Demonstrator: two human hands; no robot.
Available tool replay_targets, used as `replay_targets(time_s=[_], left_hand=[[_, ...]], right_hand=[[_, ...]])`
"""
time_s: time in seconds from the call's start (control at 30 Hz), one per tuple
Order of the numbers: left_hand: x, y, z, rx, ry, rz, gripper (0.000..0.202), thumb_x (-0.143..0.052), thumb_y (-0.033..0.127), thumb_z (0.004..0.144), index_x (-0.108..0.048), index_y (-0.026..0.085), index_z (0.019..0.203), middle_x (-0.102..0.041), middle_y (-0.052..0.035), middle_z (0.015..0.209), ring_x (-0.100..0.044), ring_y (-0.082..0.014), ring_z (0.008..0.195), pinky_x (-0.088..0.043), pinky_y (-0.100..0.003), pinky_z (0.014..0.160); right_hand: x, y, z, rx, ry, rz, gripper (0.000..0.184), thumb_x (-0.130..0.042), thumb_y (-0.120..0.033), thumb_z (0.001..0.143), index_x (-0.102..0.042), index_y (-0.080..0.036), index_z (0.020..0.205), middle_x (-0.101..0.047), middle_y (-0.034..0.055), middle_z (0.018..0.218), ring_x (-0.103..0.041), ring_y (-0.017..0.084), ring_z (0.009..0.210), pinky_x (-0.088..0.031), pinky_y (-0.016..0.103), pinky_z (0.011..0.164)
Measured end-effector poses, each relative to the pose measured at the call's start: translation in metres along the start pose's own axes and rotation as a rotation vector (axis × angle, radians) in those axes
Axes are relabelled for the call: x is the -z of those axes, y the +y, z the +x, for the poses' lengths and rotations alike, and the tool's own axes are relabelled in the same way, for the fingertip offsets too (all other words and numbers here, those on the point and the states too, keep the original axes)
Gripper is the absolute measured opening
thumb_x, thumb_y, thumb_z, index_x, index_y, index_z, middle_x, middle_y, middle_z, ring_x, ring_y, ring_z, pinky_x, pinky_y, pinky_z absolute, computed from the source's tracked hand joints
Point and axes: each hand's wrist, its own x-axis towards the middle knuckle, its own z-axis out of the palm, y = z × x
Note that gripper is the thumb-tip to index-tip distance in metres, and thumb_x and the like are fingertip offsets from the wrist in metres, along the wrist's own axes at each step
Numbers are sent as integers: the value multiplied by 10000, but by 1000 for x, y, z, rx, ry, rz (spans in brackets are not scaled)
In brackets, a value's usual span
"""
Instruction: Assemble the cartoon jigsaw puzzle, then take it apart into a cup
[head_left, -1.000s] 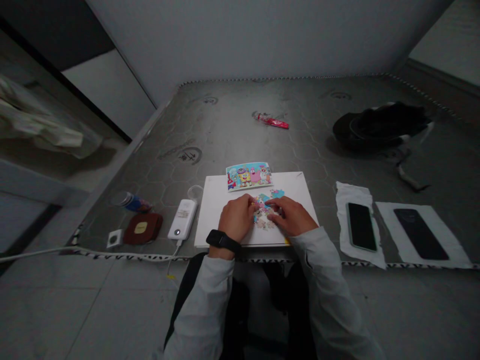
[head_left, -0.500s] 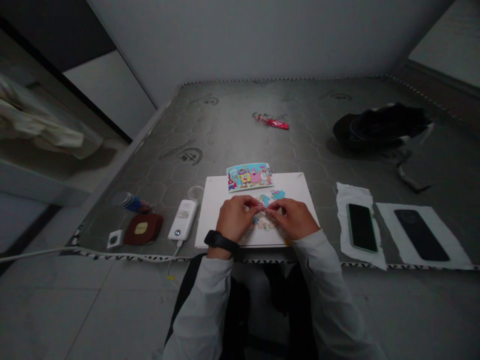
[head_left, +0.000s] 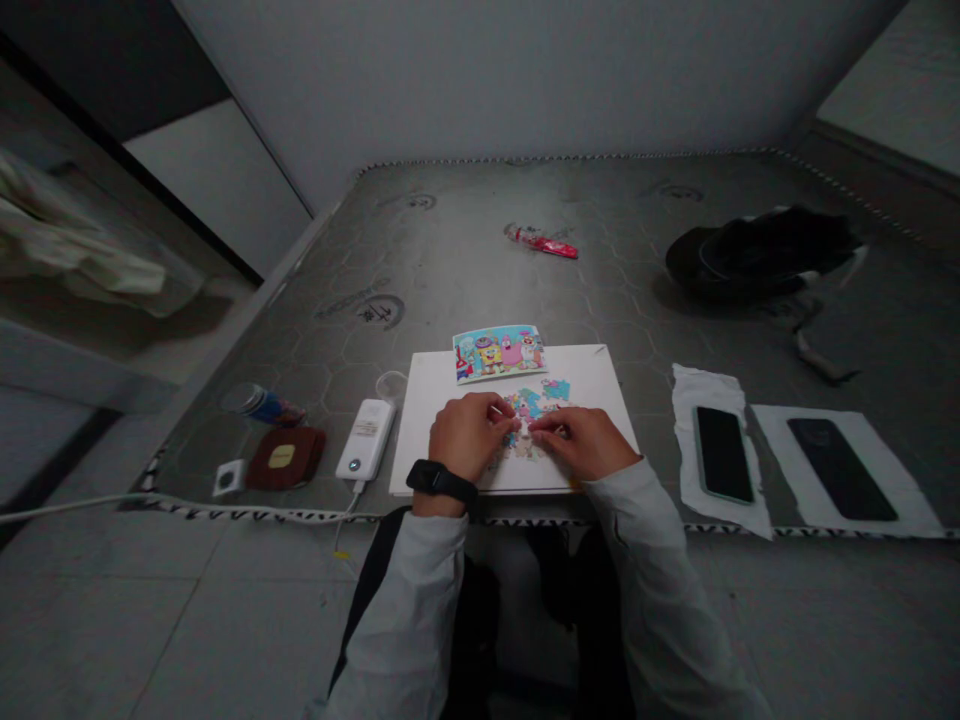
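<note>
Loose jigsaw puzzle pieces (head_left: 525,400) lie clustered on a white board (head_left: 427,400), partly hidden by my hands. My left hand (head_left: 469,432), with a dark watch on its wrist, is closed over the left of the cluster, thumb and index finger pinching a small piece that barely shows. Opposite it, my right hand (head_left: 589,440) pinches at another small piece, its outline unclear. A narrow gap separates the two sets of fingertips. Behind the cluster, a cartoon picture card (head_left: 500,354) rests on the board. A few joined blue pieces (head_left: 556,389) lie to the right.
To the left are a white power bank (head_left: 366,440) with a cable, a brown case (head_left: 286,458), a white plug (head_left: 229,478) and a can-like container (head_left: 262,404). Phones (head_left: 723,455) lie on tissues at right. A dark cap (head_left: 757,255) and a red packet (head_left: 544,242) sit farther back.
My fingertips, which met over the pieces, have drawn apart. The right hand has shifted slightly down and the left slightly leftward, showing more of the pieces between them.
</note>
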Motion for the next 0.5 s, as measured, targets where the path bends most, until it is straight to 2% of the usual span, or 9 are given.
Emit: replay_targets(time_s=[0.07,0.2,0.33,0.5], left_hand=[[-3,2,1,-4,33,42,146,-785,364,784,-766,279,901,-753,12,874,-683,-195,854,-481,-297,750],[-13,3,5,-124,100,106,124,-704,316,870,-757,299,981,-716,-5,985,-663,-189,923,-470,-286,781],[-23,2,9,-191,44,171,183,-679,317,892,-739,324,1064,-674,-18,1057,-658,-191,919,-460,-280,736],[-24,0,10,-179,15,210,127,-697,354,874,-733,313,989,-661,-12,1053,-649,-189,898,-450,-282,727]], right_hand=[[-2,0,1,15,17,-23,133,-677,-224,846,-780,-237,929,-760,20,880,-669,180,805,-468,287,745],[-5,3,1,20,102,-71,102,-669,-215,863,-748,-223,928,-732,23,887,-650,178,832,-444,291,766],[-8,5,3,0,110,-100,70,-691,-249,856,-733,-228,908,-704,8,828,-628,167,777,-418,280,709],[-7,5,3,-74,116,-127,29,-713,-258,839,-730,-236,846,-710,-1,808,-624,169,764,-391,287,685]])
